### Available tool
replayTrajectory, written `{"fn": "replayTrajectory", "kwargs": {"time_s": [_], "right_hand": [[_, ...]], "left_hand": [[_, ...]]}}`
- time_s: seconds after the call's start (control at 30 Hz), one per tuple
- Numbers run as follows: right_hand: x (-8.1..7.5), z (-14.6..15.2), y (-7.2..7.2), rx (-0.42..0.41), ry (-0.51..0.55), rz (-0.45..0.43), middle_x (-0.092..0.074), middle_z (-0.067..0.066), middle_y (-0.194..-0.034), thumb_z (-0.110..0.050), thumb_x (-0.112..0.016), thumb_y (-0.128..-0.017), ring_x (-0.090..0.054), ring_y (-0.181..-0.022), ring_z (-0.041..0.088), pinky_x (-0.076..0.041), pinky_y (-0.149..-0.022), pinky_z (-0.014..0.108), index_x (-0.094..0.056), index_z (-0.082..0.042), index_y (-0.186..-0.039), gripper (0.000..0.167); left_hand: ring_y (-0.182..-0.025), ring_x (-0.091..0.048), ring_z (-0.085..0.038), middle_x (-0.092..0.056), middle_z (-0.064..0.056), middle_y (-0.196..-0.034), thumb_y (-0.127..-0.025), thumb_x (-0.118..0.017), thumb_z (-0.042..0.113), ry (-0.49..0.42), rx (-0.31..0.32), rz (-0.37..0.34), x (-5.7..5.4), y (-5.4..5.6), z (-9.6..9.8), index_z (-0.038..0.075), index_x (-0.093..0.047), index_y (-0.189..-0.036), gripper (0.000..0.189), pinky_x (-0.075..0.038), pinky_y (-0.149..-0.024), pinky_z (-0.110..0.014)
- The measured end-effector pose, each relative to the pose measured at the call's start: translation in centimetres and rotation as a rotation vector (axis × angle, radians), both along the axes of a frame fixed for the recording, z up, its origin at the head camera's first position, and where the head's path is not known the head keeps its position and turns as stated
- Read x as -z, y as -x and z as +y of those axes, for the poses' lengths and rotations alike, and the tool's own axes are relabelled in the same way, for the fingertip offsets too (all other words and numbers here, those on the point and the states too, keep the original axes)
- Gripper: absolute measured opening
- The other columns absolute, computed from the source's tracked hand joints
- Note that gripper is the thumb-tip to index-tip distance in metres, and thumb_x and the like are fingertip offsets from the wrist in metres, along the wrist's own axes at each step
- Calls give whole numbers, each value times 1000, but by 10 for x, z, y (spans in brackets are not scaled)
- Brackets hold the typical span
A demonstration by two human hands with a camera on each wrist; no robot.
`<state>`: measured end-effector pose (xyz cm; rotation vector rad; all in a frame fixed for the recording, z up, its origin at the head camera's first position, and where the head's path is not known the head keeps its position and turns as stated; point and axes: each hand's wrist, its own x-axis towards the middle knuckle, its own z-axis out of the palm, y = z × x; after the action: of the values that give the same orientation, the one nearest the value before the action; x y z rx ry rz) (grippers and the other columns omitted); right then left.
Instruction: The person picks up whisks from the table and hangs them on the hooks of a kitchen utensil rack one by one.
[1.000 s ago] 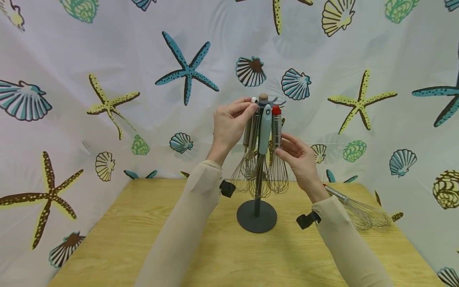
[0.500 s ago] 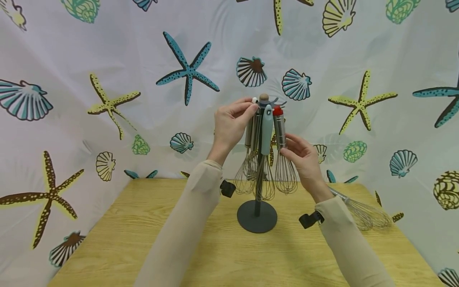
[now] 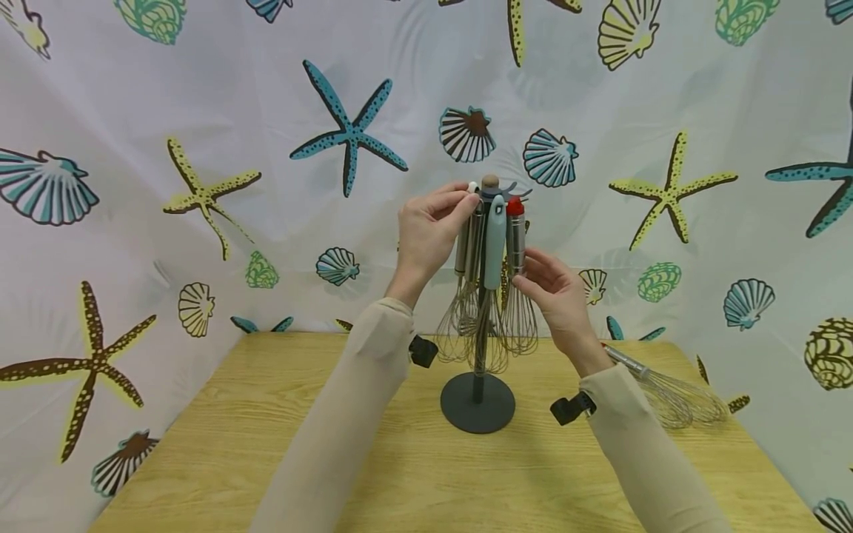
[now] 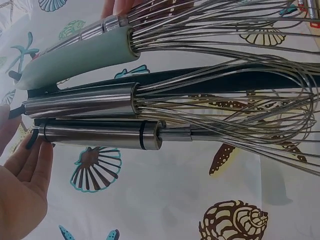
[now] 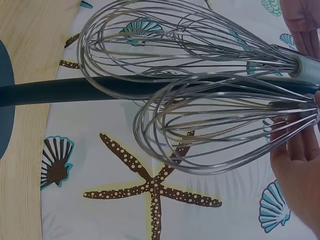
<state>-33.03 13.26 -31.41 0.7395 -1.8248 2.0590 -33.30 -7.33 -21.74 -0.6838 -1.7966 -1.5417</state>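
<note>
A dark whisk stand (image 3: 477,385) with a wooden knob on top carries several hanging whisks. My left hand (image 3: 429,229) pinches a hook at the stand's upper left, by the tops of two steel-handled whisks (image 4: 95,134). A whisk with a pale blue-green handle (image 3: 495,244) hangs in front. Right of it hangs a red-tipped steel whisk (image 3: 516,237). My right hand (image 3: 556,296) grips this whisk low on its handle, thumb in front and fingers behind. In the right wrist view, its wire loops (image 5: 220,125) hang beside the stand's post (image 5: 60,92).
On the wooden table (image 3: 266,444), at the right behind my right forearm, lies a steel whisk (image 3: 666,392) with a red end. Curved hooks (image 3: 516,191) stick out at the stand's upper right. A shell-patterned curtain (image 3: 266,222) surrounds the table.
The red-tipped whisk swung out to the right with my right hand, then came back left to hang nearly upright. My left hand has stayed at the hook.
</note>
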Motion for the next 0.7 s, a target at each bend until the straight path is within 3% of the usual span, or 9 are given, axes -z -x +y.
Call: {"fn": "replayTrajectory", "kwargs": {"time_s": [0.7], "right_hand": [[5, 3, 1, -18, -14, -18, -65, -6, -121, -8, -69, -92, -62, -112, 10, -53, -93, 24, -57, -10, -137, 47]], "left_hand": [[-101, -71, -22, -69, -8, -123, -94, -68, 22, 27, -18, -14, -1, -1, 2, 6, -76, -109, 23, -57, -87, -29]]}}
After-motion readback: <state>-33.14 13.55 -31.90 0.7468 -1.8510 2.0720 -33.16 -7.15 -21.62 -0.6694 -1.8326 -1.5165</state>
